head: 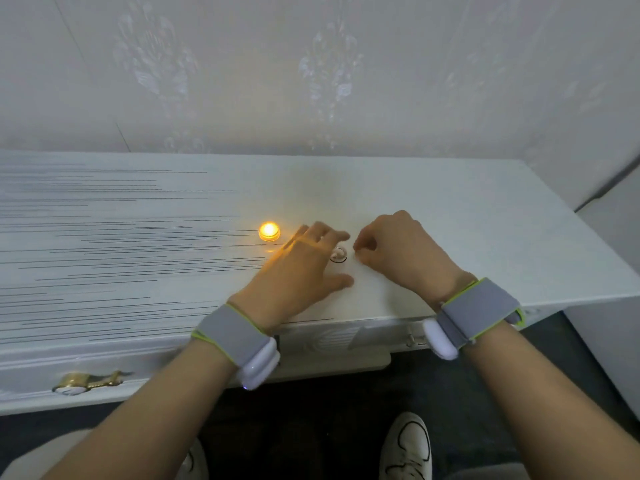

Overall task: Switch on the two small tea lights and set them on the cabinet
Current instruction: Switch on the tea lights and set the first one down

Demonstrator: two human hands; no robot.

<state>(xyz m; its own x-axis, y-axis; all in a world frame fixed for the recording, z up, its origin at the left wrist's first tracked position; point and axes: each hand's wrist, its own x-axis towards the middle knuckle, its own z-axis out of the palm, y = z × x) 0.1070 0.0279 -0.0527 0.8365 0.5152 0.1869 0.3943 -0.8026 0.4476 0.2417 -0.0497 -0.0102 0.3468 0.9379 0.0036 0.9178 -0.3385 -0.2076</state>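
Two tea lights sit on the cabinet (450, 216), both near the middle of its top and closer to the front edge than to the wall. The lit tea light (269, 231) glows orange and stands on its own, touched by nothing, which suggests it is already done and parked out of the way. The unlit tea light (338, 254) lies just to its right, between the two hands, probably kept there so both can work on its switch. The left hand (304, 268) hovers low over the top, palm down, fingers spread and loose, thumb pointing right; it grasps nothing, and its fingertips come close to the unlit light without clearly touching it. The right hand (398, 247) is curled, knuckles up, thumb and forefinger pinched together just beside the light; whether they hold anything I cannot tell. Both wrists carry grey bands, and the forearms reach in from the front edge.
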